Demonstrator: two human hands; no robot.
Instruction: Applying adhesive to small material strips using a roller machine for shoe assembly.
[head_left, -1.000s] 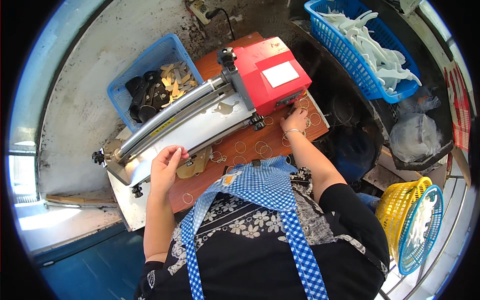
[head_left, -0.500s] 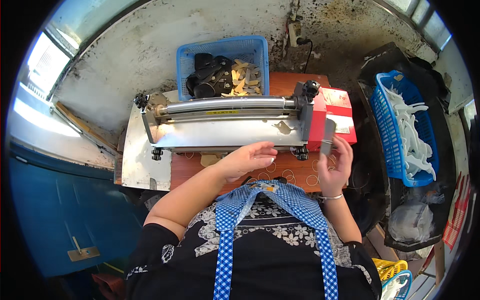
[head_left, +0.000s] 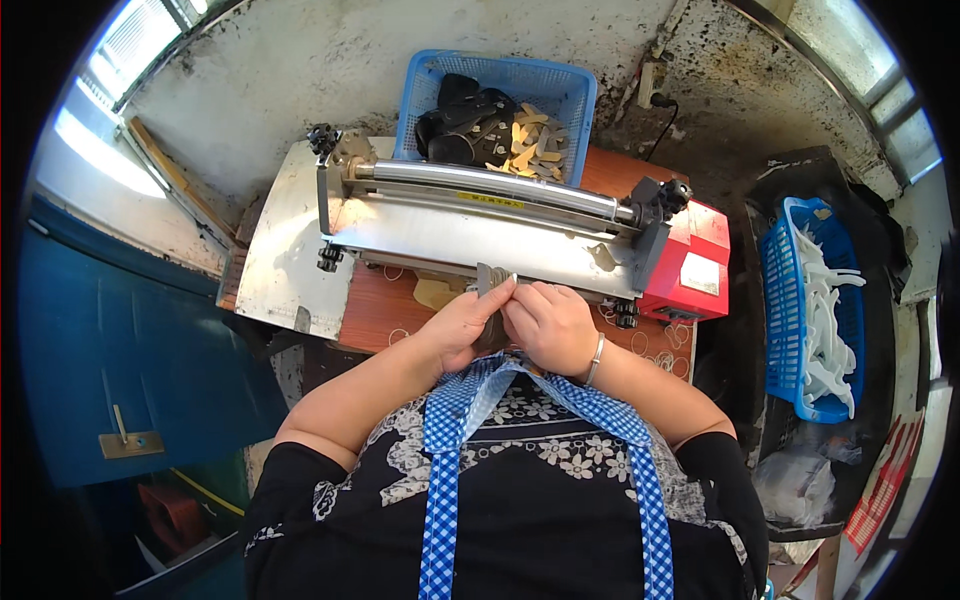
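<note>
My left hand [head_left: 462, 322] and my right hand [head_left: 548, 322] meet in front of me and together grip a small stack of flat grey-tan pieces [head_left: 493, 281]. The stack is held on edge at the front of a roller machine [head_left: 480, 215] that has a long shiny metal roller and a red box [head_left: 690, 265] at its right end. A tan flat piece [head_left: 435, 292] lies on the brown wooden table [head_left: 375, 310] just left of my hands. A metal bracelet sits on my right wrist.
Behind the machine stands a blue basket [head_left: 505, 110] with black and tan cut pieces. To the right a second blue basket [head_left: 805, 310] holds white pieces. Rubber bands lie on the table near the red box. A metal plate [head_left: 280, 260] extends left.
My view has swung so the machine sits level in front of me. My two hands, apart before, have come together on the stack at the machine's front.
</note>
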